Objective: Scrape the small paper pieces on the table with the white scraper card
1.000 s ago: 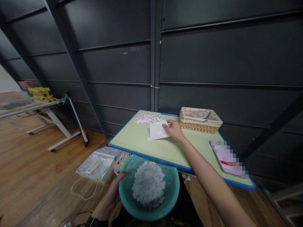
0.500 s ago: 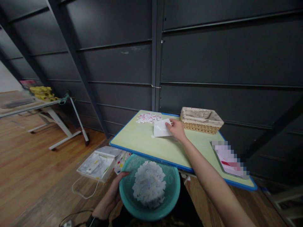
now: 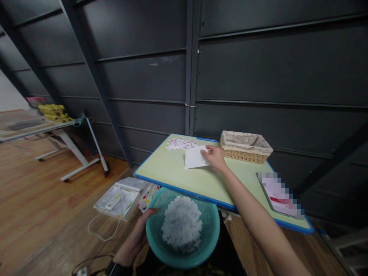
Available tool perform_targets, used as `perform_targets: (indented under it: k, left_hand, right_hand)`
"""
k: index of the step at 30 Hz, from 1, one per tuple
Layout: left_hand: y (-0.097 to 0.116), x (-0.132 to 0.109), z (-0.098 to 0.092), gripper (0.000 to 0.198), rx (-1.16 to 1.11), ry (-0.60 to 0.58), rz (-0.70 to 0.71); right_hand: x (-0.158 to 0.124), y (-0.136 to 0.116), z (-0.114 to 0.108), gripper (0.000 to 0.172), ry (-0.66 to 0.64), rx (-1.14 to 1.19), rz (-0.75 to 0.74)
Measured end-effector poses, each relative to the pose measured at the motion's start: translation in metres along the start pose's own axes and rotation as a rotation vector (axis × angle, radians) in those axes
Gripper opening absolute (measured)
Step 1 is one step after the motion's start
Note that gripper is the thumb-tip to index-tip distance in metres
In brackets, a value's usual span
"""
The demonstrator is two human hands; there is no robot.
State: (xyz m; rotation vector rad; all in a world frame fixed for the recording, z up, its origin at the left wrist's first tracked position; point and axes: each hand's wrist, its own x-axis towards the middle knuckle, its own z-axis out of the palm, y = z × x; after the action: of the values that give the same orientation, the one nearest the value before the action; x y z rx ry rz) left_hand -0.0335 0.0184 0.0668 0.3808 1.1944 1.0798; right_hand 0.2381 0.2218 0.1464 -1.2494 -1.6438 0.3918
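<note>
Right hand (image 3: pixel 214 157) pinches white card (image 3: pixel 194 158) by its right side, over mid-bench (image 3: pixel 169 166). Teal basket (image 3: pixel 212 230) sits beyond near edge, left hand (image 3: pixel 140 230) on its rim.

Open room spans the front left of the pale-green, blue-edged table (image 3: pixel 161 165); a pink-and-white paper-scrap heap (image 3: pixel 182 143) and rectangular wicker basket (image 3: pixel 244 154) line the back, the bare right forearm (image 3: pixel 254 211) crosses the right half, and a round teal plastic basin (image 3: pixel 212 230) blocks the near side
</note>
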Motion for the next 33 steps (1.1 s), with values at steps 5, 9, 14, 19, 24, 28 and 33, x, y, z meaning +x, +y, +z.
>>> perform_targets:
  k: [5,9,14,19,24,28,33]
  left_hand:
    - [0.000,-0.002,0.003,0.006,0.024,0.004,0.019]
    - [0.000,-0.001,0.001,0.008,0.014,0.003,0.022]
    - [0.003,-0.006,0.004,0.007,0.022,0.031,-0.014]
    - [0.005,-0.009,0.008,0.008,0.038,0.042,-0.013]
    - [0.004,-0.007,0.006,0.010,0.029,0.024,-0.032]
    - [0.003,-0.004,0.003,0.019,0.002,-0.015,-0.051]
    - [0.002,-0.002,0.001,0.022,0.000,-0.019,-0.035]
  right_hand:
    - [-0.001,-0.002,0.000,0.031,0.013,0.108,0.017]
    - [-0.004,-0.005,0.000,0.031,-0.176,0.229,0.128]
    - [-0.007,-0.008,0.000,0.037,-0.192,0.399,0.226]
    - [-0.009,-0.010,0.001,0.034,-0.398,0.431,0.260]
    - [-0.009,-0.011,0.001,0.038,-0.390,0.515,0.291]
    - [-0.009,-0.013,-0.003,0.036,-0.385,0.539,0.295]
    - [-0.008,-0.016,-0.011,0.035,-0.354,0.510,0.313]
